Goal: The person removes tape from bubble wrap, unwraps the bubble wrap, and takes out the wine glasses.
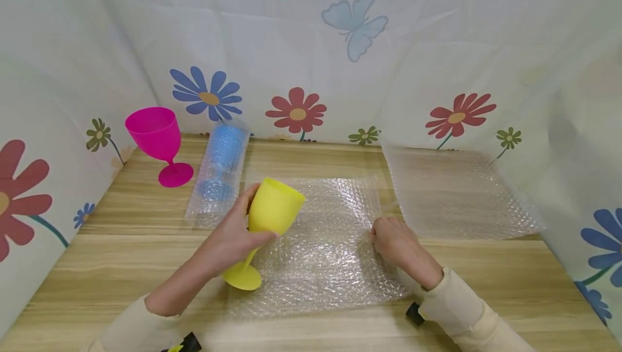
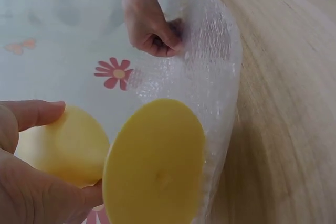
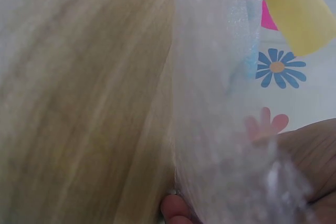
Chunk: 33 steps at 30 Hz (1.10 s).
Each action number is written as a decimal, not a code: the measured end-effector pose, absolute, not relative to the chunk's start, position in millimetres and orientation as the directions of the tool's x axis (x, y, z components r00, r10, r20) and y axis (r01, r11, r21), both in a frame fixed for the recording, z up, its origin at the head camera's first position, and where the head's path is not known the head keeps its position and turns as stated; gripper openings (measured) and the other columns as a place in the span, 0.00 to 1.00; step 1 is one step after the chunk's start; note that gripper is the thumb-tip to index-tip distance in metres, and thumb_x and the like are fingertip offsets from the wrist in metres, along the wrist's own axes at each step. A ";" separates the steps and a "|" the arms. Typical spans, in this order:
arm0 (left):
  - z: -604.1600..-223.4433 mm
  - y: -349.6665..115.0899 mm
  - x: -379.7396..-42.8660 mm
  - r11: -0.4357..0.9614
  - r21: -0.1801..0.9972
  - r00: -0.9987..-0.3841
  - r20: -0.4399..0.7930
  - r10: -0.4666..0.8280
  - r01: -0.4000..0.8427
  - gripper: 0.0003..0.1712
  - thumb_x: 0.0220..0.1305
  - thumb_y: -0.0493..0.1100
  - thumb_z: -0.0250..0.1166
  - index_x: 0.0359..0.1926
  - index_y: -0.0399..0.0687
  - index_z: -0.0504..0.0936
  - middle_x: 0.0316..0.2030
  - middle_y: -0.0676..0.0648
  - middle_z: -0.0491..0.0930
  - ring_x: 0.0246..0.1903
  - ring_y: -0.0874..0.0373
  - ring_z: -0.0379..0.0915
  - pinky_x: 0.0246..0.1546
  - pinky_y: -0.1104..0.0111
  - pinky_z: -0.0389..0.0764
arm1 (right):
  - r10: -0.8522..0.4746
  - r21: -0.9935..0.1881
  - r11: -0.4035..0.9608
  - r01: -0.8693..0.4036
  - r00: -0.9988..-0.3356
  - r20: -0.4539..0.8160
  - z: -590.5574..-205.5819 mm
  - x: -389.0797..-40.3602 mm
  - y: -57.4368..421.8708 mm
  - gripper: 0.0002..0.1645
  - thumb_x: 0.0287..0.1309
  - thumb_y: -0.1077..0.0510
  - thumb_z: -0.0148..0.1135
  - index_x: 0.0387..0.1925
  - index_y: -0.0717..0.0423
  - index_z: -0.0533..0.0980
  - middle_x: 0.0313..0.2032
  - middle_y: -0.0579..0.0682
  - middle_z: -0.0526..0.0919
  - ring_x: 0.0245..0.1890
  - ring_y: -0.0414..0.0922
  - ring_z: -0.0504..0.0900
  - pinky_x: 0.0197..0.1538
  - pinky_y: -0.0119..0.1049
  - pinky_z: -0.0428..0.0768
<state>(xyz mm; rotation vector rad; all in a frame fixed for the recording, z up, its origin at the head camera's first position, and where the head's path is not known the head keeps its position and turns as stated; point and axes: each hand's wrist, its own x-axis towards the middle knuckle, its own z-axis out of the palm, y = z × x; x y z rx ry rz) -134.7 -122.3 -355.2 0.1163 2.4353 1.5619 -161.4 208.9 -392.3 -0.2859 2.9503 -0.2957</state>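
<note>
In the head view, the left hand (image 1: 235, 241) grips the yellow cup (image 1: 274, 206) round its bowl, thumb on the near side. The cup tilts, mouth toward the far right, foot toward the near left, over the left part of the middle sheet (image 1: 320, 255) of bubble wrap; whether the foot touches the wrap cannot be told. The right hand (image 1: 396, 238), fingers curled, pinches that sheet's right edge. On the far left of the table (image 1: 121, 225) are the pink cup (image 1: 155, 135), upright, and right of it the blue cup (image 1: 226, 147), lying wrapped. The right sheet (image 1: 447, 195) lies at the far right. A flowered cloth (image 1: 301, 28) hangs behind.

In the left wrist view, the left thumb and fingers clasp the yellow bowl, its round foot facing the camera. Beyond, the right hand pinches the wrap.

In the right wrist view, the right fingertips (image 3: 175, 208) meet the blurred wrap's edge; the yellow cup shows at upper right, in the left fingers.
</note>
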 end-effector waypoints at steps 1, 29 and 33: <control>-354.3 -123.1 -133.2 0.437 0.897 -0.966 -0.165 0.200 -0.063 0.61 0.59 0.46 0.75 0.83 0.51 0.44 0.75 0.41 0.56 0.65 0.40 0.64 0.62 0.42 0.72 | -0.204 -0.211 0.962 -0.171 -0.969 -0.143 -392.3 -161.4 209.0 0.25 0.62 0.70 0.57 0.13 0.50 0.62 0.17 0.48 0.68 0.21 0.45 0.68 0.24 0.37 0.67; -352.2 -134.7 -106.4 0.352 0.934 -0.946 -0.164 0.281 -0.057 0.65 0.56 0.38 0.79 0.81 0.49 0.41 0.76 0.38 0.56 0.72 0.36 0.59 0.70 0.36 0.58 | -0.203 -0.210 0.963 -0.171 -0.969 -0.140 -393.7 -162.7 210.3 0.25 0.60 0.70 0.58 0.14 0.49 0.63 0.17 0.48 0.68 0.21 0.45 0.69 0.24 0.38 0.67; -351.6 -136.6 -101.7 0.359 0.932 -0.947 -0.147 0.285 -0.037 0.65 0.54 0.38 0.80 0.80 0.48 0.42 0.74 0.38 0.58 0.70 0.37 0.62 0.69 0.36 0.59 | -0.205 -0.213 0.961 -0.174 -0.969 -0.134 -393.4 -161.7 208.9 0.24 0.60 0.70 0.58 0.14 0.49 0.63 0.17 0.48 0.69 0.21 0.45 0.70 0.24 0.38 0.67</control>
